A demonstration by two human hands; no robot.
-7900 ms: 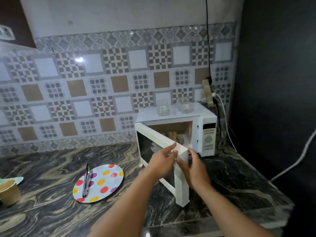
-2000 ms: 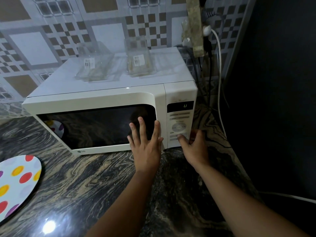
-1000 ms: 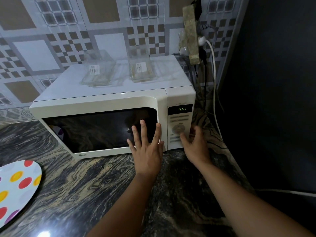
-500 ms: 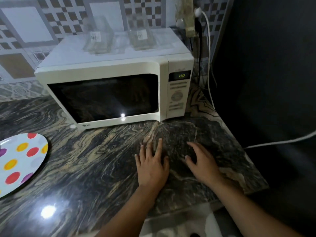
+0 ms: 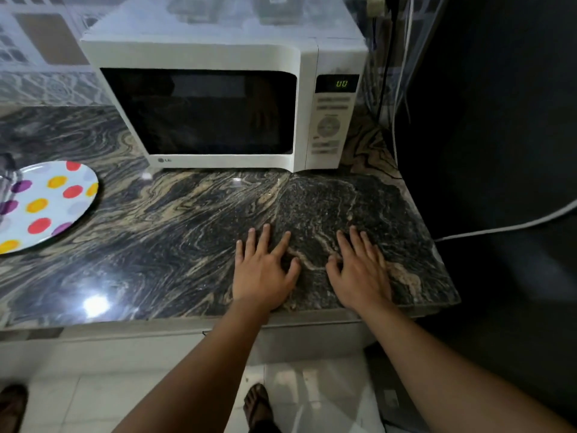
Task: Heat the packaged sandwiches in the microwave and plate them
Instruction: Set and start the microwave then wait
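Observation:
The white microwave (image 5: 218, 57) stands at the back of the marble counter (image 5: 175, 232) with its door closed; the dark window hides what is inside. Green digits glow on its display (image 5: 341, 84). My left hand (image 5: 263, 270) and my right hand (image 5: 359, 270) lie flat, fingers spread, on the counter near its front edge, well in front of the microwave. Neither holds anything. A white plate with coloured dots (image 5: 43, 204) lies at the left, partly cut off by the frame.
Two clear plastic packages (image 5: 193, 7) sit on top of the microwave, cut off at the top edge. Cables (image 5: 402, 89) hang beside a dark wall at the right. The floor and my feet (image 5: 259, 407) show below the counter edge.
Both hands left the microwave door and control panel and came down flat on the counter. My view pulled back and tilted down, showing the floor.

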